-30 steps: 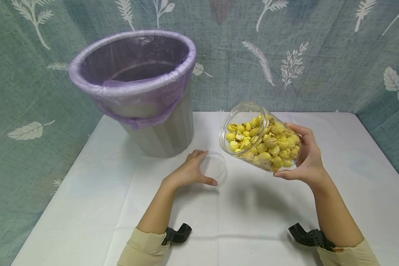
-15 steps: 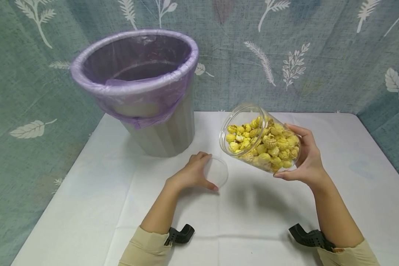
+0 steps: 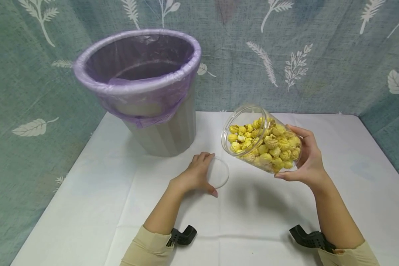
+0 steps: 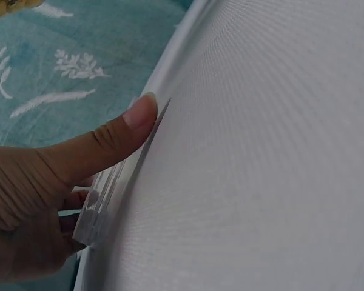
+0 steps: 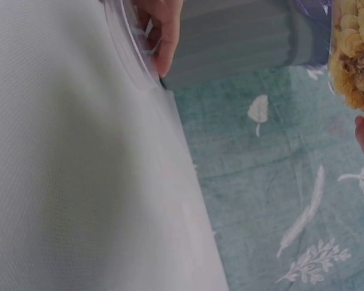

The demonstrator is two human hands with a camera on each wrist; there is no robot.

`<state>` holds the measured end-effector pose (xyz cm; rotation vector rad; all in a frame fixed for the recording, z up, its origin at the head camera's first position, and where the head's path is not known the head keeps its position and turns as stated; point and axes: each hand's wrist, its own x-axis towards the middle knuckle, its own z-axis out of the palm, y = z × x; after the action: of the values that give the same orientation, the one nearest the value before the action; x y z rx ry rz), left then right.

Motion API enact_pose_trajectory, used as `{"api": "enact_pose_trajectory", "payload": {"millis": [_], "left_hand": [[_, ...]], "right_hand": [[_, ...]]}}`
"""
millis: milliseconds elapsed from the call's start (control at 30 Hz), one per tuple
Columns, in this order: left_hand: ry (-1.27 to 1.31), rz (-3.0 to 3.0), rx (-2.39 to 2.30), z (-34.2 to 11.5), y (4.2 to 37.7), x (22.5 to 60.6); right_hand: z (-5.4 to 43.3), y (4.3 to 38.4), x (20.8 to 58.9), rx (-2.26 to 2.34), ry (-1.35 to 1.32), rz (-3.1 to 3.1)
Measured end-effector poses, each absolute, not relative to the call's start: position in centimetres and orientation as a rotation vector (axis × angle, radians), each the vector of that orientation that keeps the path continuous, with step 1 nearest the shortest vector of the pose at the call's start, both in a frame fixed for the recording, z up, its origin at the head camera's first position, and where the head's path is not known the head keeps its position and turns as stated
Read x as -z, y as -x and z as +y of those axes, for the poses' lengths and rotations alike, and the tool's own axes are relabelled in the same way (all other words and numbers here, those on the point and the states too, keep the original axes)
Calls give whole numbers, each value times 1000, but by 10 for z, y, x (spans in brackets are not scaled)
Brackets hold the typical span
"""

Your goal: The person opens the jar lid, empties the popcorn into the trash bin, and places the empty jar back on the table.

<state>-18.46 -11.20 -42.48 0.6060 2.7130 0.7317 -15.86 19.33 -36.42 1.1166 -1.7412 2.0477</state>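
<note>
In the head view, a clear round lid (image 3: 220,173) lies flat on the white table, right of my left hand (image 3: 197,173). My left fingers are spread around its near-left side, with the fingertips right at the rim and the thumb (image 4: 139,115) stretched out past it. Raised above the table on the right, my right hand (image 3: 307,157) grips the base end of a clear jar (image 3: 251,111). Yellow popcorn (image 3: 272,146) half fills the jar, which is tilted with its uncovered mouth toward the left. Only part of the popcorn and a fingertip show in the right wrist view.
A grey trash bin (image 3: 166,135) lined with a purple bag (image 3: 146,114) stands at the table's back left, behind my left hand. A green leaf-patterned curtain (image 3: 232,74) hangs along the back and sides of the white table (image 3: 252,229).
My left hand has lowered the lid flat onto the table, shifting slightly right and toward me, and its thumb has spread away from the rim. The jar stays tilted in my right hand.
</note>
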Motion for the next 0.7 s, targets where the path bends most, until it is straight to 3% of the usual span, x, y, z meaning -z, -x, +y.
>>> {"api": "enact_pose_trajectory", "payload": {"millis": [300, 700], "left_hand": [[-594, 2741, -704, -115, 186, 418], [-789, 2917, -1182, -126, 176, 365]], "right_hand": [[193, 157, 362, -2045, -1112, -1743], [195, 155, 360, -2090, -1091, -1648]]}}
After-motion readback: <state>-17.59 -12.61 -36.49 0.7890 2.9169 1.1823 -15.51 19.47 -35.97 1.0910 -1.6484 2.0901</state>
